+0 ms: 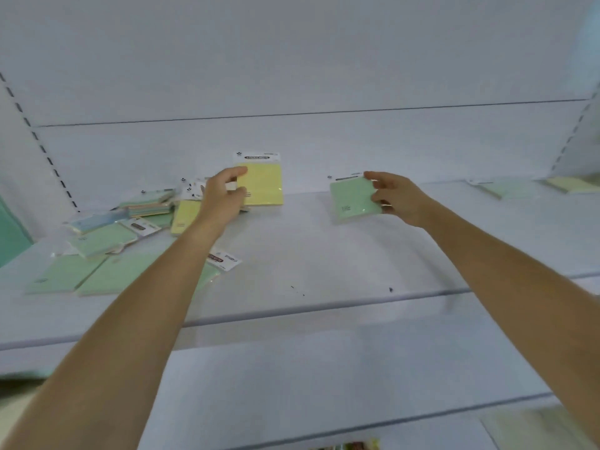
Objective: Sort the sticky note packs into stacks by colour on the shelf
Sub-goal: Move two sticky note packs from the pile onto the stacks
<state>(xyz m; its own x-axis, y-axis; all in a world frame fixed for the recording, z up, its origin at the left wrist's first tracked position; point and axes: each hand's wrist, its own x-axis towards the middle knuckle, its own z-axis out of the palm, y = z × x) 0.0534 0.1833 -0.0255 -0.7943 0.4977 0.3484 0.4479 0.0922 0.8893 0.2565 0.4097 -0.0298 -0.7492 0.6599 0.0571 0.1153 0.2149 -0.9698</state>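
My left hand (224, 193) grips a yellow sticky note pack (263, 183) by its left edge and holds it upright over the white shelf (308, 254). My right hand (394, 196) holds a green sticky note pack (352, 199) by its right edge, tilted above the shelf's middle. To the left lies a loose pile of packs (130, 222): several green ones, a blue one (94, 219) and another yellow one (185, 217). Far right on the shelf lie a green pack (506, 188) and a yellow pack (571, 184), side by side and apart.
The shelf's white back panel (292, 76) rises behind everything, with slotted uprights at both sides. A lower shelf edge (324, 384) runs under my forearms. A teal object (13, 235) sits at the far left edge.
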